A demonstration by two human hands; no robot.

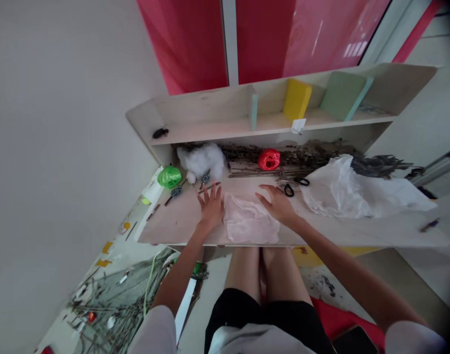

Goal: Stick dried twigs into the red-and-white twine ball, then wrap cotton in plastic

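A crumpled, thin white sheet point(250, 223), tissue or plastic, lies on the desk in front of me. My left hand point(211, 209) rests by its left edge, fingers spread, their tips close to a thin brown stick. Over the sheet's upper right side is my right hand point(278, 204), thumb and fingers apart, with nothing visible in it. Black-handled scissors point(289, 190) lie just beyond my right hand. Past my left hand are two small sticks wrapped in black-and-white cord point(176, 191) and a white fluffy heap of stuffing point(203, 160).
A green ribbon roll point(169, 177) stands at the left and a red one point(269, 159) at the back. Dry twigs point(306, 155) line the rear under the shelf point(210, 130). A larger crumpled white sheet point(346, 191) covers the right side. More twigs point(118, 295) lie on the floor.
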